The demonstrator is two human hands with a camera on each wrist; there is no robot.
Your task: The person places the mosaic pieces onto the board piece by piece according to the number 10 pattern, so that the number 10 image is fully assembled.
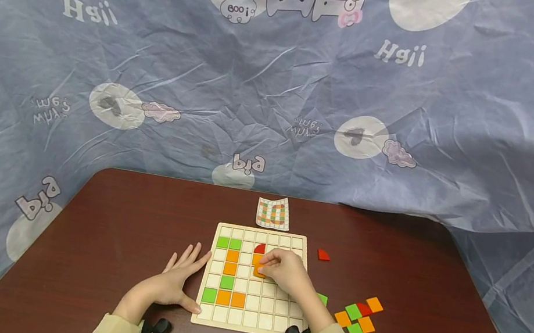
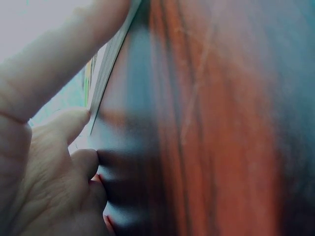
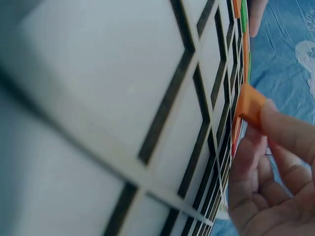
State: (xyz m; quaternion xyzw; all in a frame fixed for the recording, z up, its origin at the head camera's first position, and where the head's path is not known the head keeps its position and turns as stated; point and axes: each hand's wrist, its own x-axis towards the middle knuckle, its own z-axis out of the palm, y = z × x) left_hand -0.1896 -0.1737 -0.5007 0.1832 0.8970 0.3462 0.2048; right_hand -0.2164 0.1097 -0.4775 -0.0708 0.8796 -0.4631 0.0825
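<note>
A pale wooden grid board (image 1: 249,320) lies on the table, with green square tiles (image 1: 209,295), orange square tiles (image 1: 223,297) and a red quarter-round tile (image 1: 260,248) in some of its cells. My right hand (image 1: 285,270) pinches an orange square tile (image 3: 251,105) between thumb and fingers over the board's middle, just below an orange tile near the red one. In the right wrist view the pinched tile is tilted against the grid. With fingers spread, my left hand (image 1: 167,285) touches the board's left edge with thumb and index finger; the left wrist view shows this edge close up.
Behind the board lies a small pattern card (image 1: 274,213). A red quarter-round tile (image 1: 323,255) sits right of the board. Several loose orange, green and red tiles (image 1: 356,331) are grouped further right. One green tile (image 1: 322,299) is partly hidden by the right forearm.
</note>
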